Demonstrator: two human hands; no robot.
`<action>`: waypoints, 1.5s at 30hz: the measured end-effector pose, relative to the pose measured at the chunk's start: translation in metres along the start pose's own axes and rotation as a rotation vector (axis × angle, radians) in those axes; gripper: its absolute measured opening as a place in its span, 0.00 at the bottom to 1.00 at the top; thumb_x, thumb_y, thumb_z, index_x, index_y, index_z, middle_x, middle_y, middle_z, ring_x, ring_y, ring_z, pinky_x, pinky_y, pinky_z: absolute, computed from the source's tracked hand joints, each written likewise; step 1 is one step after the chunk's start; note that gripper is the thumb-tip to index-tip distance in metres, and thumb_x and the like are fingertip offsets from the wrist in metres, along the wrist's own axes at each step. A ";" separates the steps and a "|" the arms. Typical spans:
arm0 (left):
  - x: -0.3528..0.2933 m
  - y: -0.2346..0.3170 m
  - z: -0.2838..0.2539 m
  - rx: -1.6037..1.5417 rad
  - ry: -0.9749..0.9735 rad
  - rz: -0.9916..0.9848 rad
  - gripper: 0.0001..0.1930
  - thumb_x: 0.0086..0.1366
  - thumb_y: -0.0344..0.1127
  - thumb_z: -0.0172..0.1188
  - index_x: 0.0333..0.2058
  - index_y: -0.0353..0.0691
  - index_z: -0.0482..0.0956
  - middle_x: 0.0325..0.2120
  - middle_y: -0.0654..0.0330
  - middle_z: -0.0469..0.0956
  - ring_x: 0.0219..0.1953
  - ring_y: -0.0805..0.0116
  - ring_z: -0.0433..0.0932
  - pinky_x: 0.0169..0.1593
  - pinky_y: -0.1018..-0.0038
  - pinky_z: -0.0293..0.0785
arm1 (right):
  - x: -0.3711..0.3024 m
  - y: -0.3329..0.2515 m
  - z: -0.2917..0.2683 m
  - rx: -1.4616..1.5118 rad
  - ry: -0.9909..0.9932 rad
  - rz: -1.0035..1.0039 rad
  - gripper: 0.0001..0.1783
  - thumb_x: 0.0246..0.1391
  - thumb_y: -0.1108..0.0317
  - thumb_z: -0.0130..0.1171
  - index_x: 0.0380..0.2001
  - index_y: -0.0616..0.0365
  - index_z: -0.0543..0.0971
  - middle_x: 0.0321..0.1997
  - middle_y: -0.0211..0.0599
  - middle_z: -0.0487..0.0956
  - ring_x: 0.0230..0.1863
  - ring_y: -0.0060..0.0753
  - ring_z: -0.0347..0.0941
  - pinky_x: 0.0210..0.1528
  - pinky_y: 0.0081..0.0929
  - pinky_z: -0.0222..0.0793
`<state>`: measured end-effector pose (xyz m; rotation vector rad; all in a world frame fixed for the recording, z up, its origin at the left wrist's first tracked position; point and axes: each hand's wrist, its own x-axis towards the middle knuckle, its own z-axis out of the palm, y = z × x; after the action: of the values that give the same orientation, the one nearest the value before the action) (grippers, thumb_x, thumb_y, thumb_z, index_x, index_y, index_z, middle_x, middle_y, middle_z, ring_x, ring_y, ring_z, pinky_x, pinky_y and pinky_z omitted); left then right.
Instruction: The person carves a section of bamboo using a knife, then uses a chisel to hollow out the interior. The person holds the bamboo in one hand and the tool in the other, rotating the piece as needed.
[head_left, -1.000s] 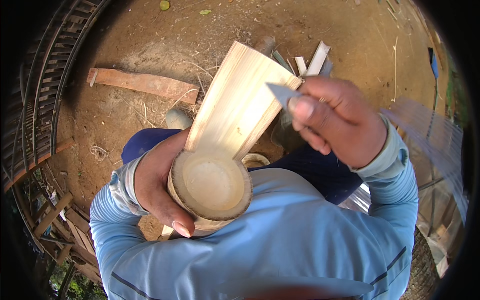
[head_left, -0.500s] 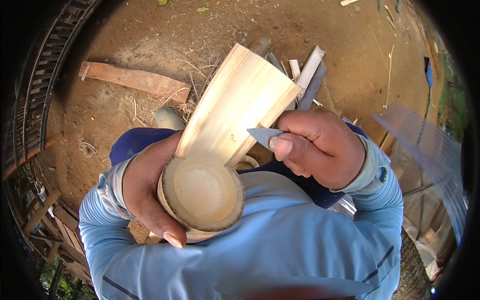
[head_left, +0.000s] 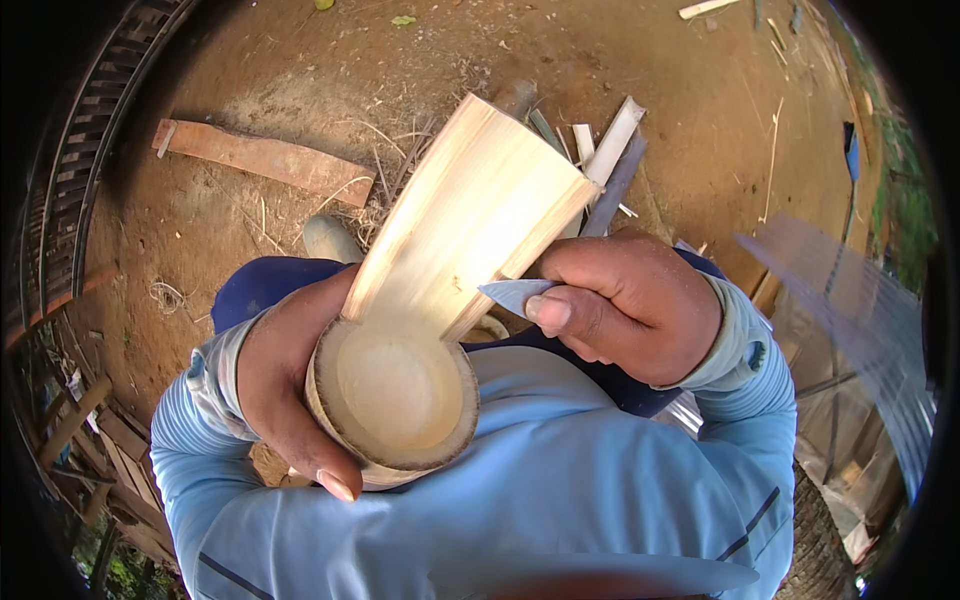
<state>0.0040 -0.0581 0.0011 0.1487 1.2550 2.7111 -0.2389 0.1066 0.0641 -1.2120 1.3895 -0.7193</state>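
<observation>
left hand (head_left: 285, 380): curved, thumb (head_left: 318, 462) extended | right hand (head_left: 635, 305): fingers (head_left: 582, 264) curled

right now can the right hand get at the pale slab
Most likely yes: the right hand, gripping a grey blade, is at the right edge of the pale slab, and nothing visible blocks the way.

No readable text or numbers.

Brown dirt ground (head_left: 680, 60) is lit by daylight. At the left, a dark slatted fence (head_left: 80, 120) is seen. A red-brown board (head_left: 265, 160) is laid flat on the dirt. Old wood (head_left: 125, 435) is heaped at the lower left, with leafy plants (head_left: 125, 572) below. At the right, a wavy clear sheet (head_left: 850, 280) is seen near more green.
</observation>
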 end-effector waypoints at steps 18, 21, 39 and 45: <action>-0.001 -0.004 -0.008 -0.047 -0.087 -0.019 0.63 0.36 0.39 0.85 0.66 0.28 0.50 0.55 0.50 0.71 0.54 0.66 0.73 0.57 0.68 0.69 | -0.006 0.003 0.001 0.031 0.036 0.002 0.22 0.69 0.53 0.49 0.27 0.59 0.73 0.14 0.33 0.69 0.15 0.28 0.68 0.19 0.29 0.62; 0.001 -0.002 -0.008 -0.029 -0.104 -0.009 0.63 0.36 0.39 0.84 0.66 0.27 0.50 0.56 0.49 0.71 0.55 0.66 0.73 0.57 0.68 0.68 | -0.005 0.006 0.004 0.020 -0.022 0.026 0.22 0.68 0.53 0.50 0.26 0.60 0.72 0.15 0.39 0.70 0.17 0.40 0.70 0.22 0.36 0.63; -0.003 0.015 0.003 -0.004 0.069 -0.206 0.67 0.34 0.45 0.85 0.67 0.27 0.50 0.57 0.49 0.70 0.57 0.64 0.71 0.61 0.66 0.65 | -0.002 0.000 -0.007 -0.036 -0.027 0.016 0.22 0.68 0.54 0.50 0.27 0.60 0.74 0.15 0.38 0.72 0.18 0.35 0.72 0.23 0.34 0.65; -0.002 0.016 0.003 -0.021 0.074 -0.209 0.68 0.34 0.45 0.85 0.67 0.27 0.49 0.58 0.49 0.70 0.58 0.64 0.71 0.62 0.66 0.64 | -0.001 0.000 -0.008 -0.018 -0.002 0.014 0.21 0.68 0.54 0.51 0.27 0.60 0.74 0.14 0.36 0.71 0.17 0.32 0.70 0.22 0.33 0.65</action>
<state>0.0053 -0.0660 0.0150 -0.0811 1.1875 2.5699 -0.2463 0.1059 0.0663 -1.2154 1.4042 -0.6964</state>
